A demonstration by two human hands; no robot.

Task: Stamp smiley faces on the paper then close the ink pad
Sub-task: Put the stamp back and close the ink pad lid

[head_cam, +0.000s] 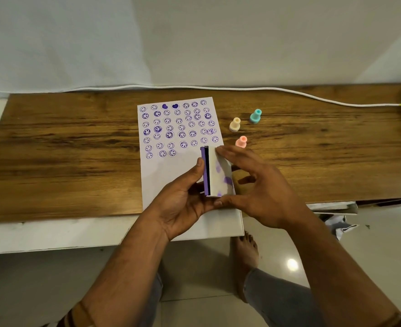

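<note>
A wooden table (65, 147) fills the view, with the paper (171, 175) lying on it, rows of purple smiley faces across its upper half. Over the paper's lower right, both hands hold the ink pad (216, 172) up on edge: the left hand (183, 204) grips its purple side from below, while the right hand (253, 185) pinches the white, ink-smudged lid between thumb and fingers. Three small stamps stand just right of the paper: teal (255, 116), cream (235, 124), pink (241, 141).

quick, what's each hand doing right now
Left hand: closed on the ink pad, gripping its purple side.
Right hand: on the ink pad's white lid, thumb below, fingers on top, partly closed.
</note>
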